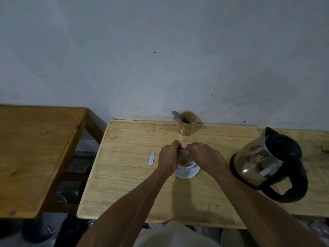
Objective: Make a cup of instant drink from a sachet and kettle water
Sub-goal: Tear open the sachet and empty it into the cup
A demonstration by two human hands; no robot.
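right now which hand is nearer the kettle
Right. The right hand is over the cup, just left of the kettle; the left hand is on the cup's far side, farther away.

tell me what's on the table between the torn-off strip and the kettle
In the head view, the white cup on its saucer sits between the strip and the kettle, with both hands over it holding the sachet.

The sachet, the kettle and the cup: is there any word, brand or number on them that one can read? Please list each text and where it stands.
No text can be read.
sachet: mostly hidden between the left hand and right hand.
torn strip: plain silver, no print seen.
kettle: only reflections, no legible label.
cup: plain white.
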